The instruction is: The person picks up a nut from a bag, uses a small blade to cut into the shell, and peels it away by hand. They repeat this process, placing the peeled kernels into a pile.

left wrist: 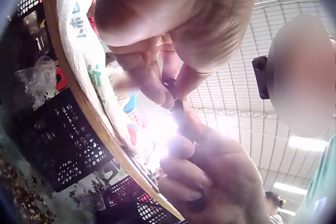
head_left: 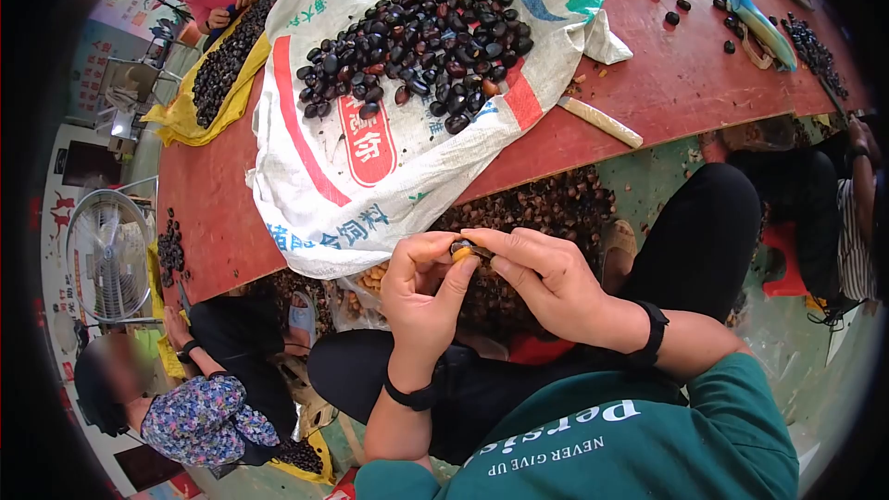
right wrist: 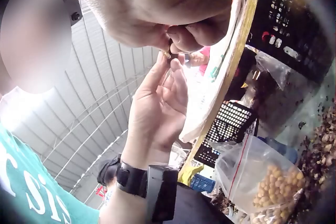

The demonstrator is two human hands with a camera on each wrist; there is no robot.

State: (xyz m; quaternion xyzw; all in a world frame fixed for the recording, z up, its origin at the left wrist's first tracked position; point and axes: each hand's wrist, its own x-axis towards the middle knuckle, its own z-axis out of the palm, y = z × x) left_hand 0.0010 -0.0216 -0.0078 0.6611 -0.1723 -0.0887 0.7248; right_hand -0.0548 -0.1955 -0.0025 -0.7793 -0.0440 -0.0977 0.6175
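Observation:
My left hand (head_left: 424, 292) pinches a small chestnut (head_left: 460, 254) between thumb and forefinger, over my lap just in front of the table edge. Yellow kernel shows on it beside dark shell. My right hand (head_left: 556, 282) meets it from the other side, thumb and forefinger closed on a thin dark piece (head_left: 482, 251) at the chestnut; I cannot tell whether it is a blade or peeled shell. In the right wrist view, my left hand (right wrist: 160, 98) reaches up to the fingertips of the right. A heap of glossy dark chestnuts (head_left: 417, 42) lies on a white woven sack (head_left: 296, 143).
The sack drapes over the red table (head_left: 213, 222). A pale strip-like tool (head_left: 602, 122) lies near its edge. Below are a plastic bag of yellow kernels (right wrist: 275, 187), black crates (left wrist: 65, 137) and shell scraps (head_left: 546, 208). Other people (head_left: 208, 407) sit around the table.

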